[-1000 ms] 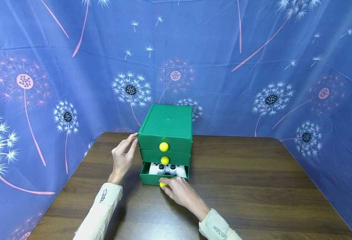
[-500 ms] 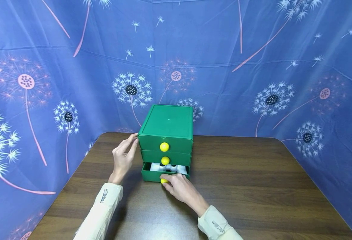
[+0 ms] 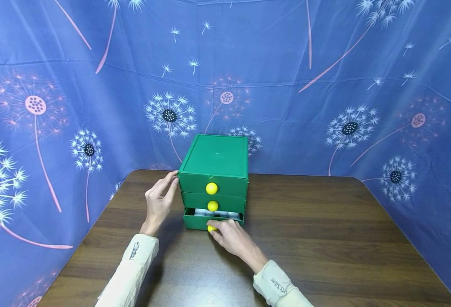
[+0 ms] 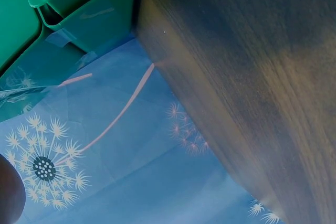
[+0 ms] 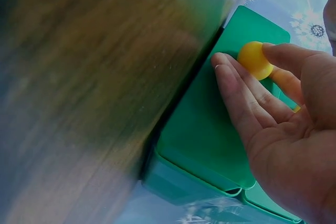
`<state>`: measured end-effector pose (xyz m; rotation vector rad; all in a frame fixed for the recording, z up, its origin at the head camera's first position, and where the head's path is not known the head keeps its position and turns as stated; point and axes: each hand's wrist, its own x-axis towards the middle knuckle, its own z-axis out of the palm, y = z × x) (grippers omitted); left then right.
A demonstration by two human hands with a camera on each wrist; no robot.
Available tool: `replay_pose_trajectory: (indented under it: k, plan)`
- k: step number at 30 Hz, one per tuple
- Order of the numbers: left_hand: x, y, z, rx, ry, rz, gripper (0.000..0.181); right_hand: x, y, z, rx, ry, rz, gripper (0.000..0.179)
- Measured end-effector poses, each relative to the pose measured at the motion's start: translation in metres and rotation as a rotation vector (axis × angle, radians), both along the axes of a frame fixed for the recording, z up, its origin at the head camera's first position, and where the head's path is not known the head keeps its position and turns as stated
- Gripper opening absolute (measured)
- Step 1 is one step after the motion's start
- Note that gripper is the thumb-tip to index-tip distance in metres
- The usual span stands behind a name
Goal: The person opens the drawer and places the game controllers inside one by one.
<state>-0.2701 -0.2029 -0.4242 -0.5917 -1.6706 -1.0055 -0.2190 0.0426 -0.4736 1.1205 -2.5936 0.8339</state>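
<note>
A green cabinet [image 3: 218, 157] of three stacked drawers stands on the wooden table, each drawer with a round yellow knob. Its bottom drawer [image 3: 195, 222] sits partly pulled out. Inside that drawer lies a white game controller [image 3: 204, 212], mostly hidden by the drawer front and the drawer above. My right hand [image 3: 234, 241] pinches the bottom knob [image 5: 254, 60]; in the right wrist view other fingers lie against the drawer front. My left hand [image 3: 159, 204] touches the cabinet's left side near the top front corner, fingers extended.
The middle drawer's knob [image 3: 212, 206] and the top drawer's knob [image 3: 211, 188] face forward, both drawers pushed in. Behind the brown table [image 3: 325, 238] hangs a blue cloth [image 3: 279, 123] printed with dandelions. Clear tape [image 4: 60, 38] shows on the cabinet's side.
The bottom drawer has slid inward, away from me, with my right hand following on its knob. Less of the game controller shows. My left hand stays on the cabinet's side.
</note>
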Motion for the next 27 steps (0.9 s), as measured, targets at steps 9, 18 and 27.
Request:
replay_pose_trajectory:
  k: [9,18,27]
  plan:
    - [0.0017,0.0009,0.001,0.003,-0.015,-0.007,0.041,-0.0044,0.0001,-0.0012,0.0,0.028,-0.007,0.006]
    - [0.0004,0.0003,-0.0003,-0.002,-0.004,0.01,0.042,-0.0071,-0.0006,-0.0009,0.022,-0.009,-0.034,0.015]
    - [0.0014,0.0008,0.0003,0.011,-0.012,-0.012,0.043,-0.01,-0.001,-0.0014,0.038,-0.022,-0.054,0.019]
